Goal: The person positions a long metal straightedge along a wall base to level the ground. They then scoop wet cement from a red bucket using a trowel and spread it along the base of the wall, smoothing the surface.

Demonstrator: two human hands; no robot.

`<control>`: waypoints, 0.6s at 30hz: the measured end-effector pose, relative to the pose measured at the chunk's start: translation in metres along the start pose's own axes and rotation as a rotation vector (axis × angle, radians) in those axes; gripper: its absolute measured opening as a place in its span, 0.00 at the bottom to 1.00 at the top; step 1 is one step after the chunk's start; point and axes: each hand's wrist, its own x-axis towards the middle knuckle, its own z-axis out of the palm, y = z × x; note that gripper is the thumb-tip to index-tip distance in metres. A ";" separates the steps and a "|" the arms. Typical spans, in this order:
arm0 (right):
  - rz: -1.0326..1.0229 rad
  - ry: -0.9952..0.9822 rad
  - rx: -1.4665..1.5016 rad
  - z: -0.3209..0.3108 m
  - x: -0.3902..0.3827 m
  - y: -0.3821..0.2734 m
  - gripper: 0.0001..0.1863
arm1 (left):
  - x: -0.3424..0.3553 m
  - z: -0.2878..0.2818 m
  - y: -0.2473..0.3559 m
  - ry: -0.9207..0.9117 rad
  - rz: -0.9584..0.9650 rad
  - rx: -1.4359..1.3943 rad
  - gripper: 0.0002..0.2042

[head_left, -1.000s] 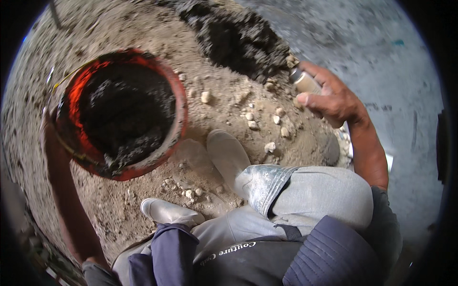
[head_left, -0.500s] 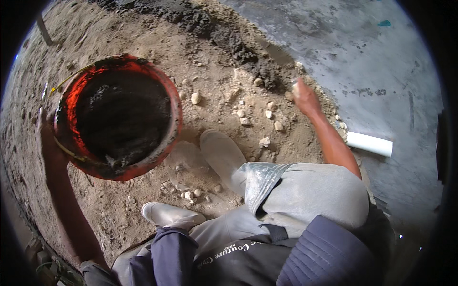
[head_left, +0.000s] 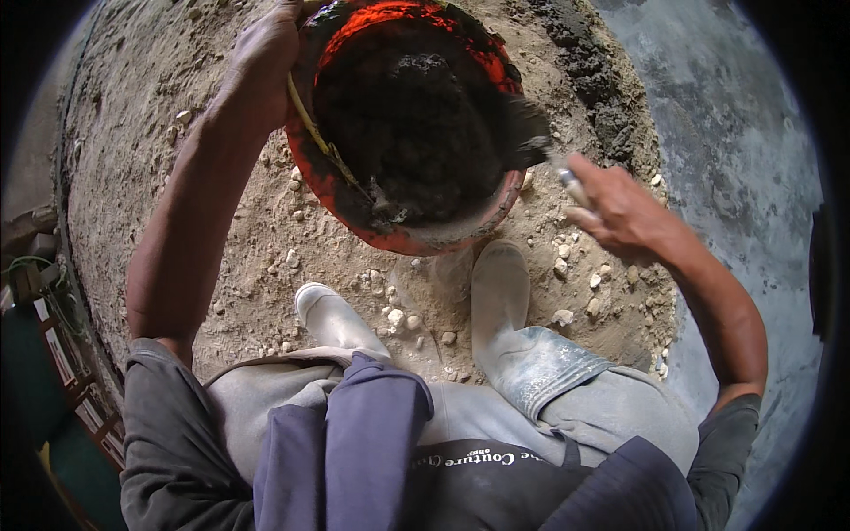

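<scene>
Left hand is gripping the rim of the red bucket, fingers wrapped over its edge; the bucket, full of dark wet mortar, is being held above sandy ground. Right hand is holding a trowel, fingers closed around its handle, blade at the bucket's right rim.

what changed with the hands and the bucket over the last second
The right hand left the ground by the dark mortar pile and now holds a trowel at the bucket's rim. The red bucket of dark mix now sits higher in view, above the boots, the left hand gripping its far rim. The person stays crouched on sandy, pebbly ground.
</scene>
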 end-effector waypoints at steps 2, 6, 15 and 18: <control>-0.083 -0.063 0.087 0.001 0.009 -0.001 0.16 | 0.004 0.001 -0.004 0.043 -0.001 -0.004 0.23; -0.307 -0.176 0.195 0.010 0.019 -0.013 0.15 | 0.002 -0.019 -0.011 0.028 0.024 -0.027 0.23; -0.306 -0.316 0.444 0.021 0.039 -0.060 0.18 | -0.001 -0.015 -0.008 0.121 0.064 0.007 0.22; -0.305 -0.288 0.541 0.022 0.036 -0.054 0.19 | -0.008 -0.010 -0.008 0.121 0.086 -0.069 0.22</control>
